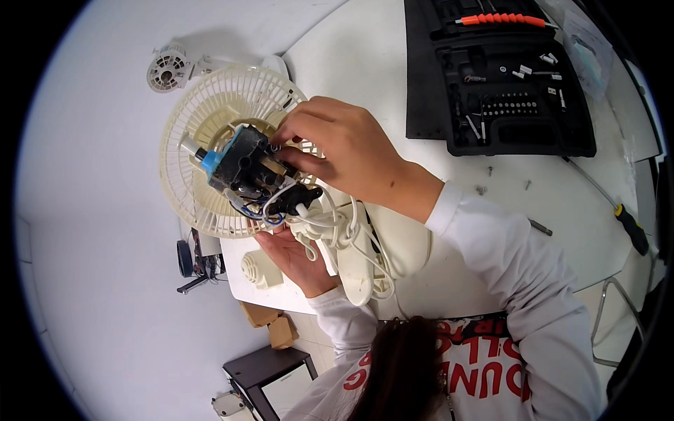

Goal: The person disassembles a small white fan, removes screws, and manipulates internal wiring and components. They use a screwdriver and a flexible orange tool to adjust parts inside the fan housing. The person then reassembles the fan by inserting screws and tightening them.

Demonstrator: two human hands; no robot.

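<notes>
A cream electric fan [179, 165] with a round slatted grille lies tilted on the table, its back toward me. The exposed motor [242, 165] is black with a bright blue part and a pale shaft-like knob. My left hand [298, 259] holds the fan from below at the grille's lower rim; some fingertips are hidden behind it. My right hand [351, 144] has thumb and fingers closed together at the motor's right edge; whatever is between the fingertips is too small to make out. Blue, black and white wires [263, 210] hang below the motor, beside a bundled white cord [340, 228].
A black tool case [519, 140] with bits stands at the far right, with an orange flexible shaft [502, 19]. Small screws [481, 190], a metal bit [540, 226] and a screwdriver [632, 228] lie nearer. A cream vented cover [261, 270] sits left of my left hand.
</notes>
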